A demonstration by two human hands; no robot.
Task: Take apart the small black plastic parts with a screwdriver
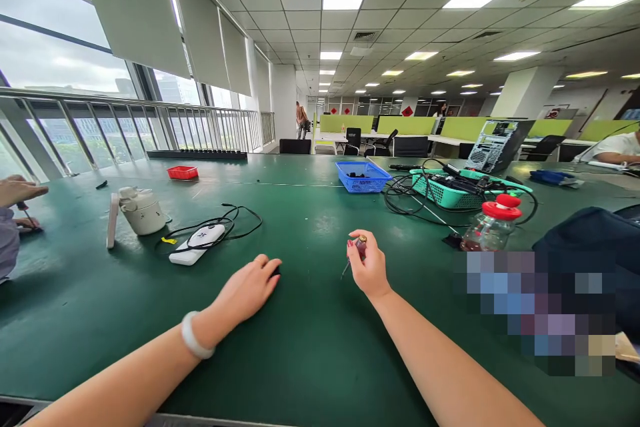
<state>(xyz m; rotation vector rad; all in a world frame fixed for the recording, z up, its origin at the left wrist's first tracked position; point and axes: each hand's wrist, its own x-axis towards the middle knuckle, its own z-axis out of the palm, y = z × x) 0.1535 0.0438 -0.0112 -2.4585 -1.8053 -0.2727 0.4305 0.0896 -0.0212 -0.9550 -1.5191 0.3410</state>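
My left hand (250, 288) rests low over the green tabletop, a bracelet on its wrist. Its thumb and fingers close on a small black piece (277, 271), mostly hidden, whose kind I cannot make out. To the right, my right hand (369, 269) is wrapped round a screwdriver (361, 244) with a dark reddish handle. The screwdriver's thin shaft slants down and left out of the fist, its tip near the table and apart from the black piece. Left of my left hand lies a white power bank (193, 252) with a black cable (235, 217) looped over it.
A cream jug-like container (143, 211) and a red basket (183, 173) stand left. Ahead is a blue basket (364, 177); to its right a green basket (440, 193) overflows with cables. A red-lidded jar (493, 227) and dark bag (595, 253) lie right. Another person's hand (20, 192) shows far left.
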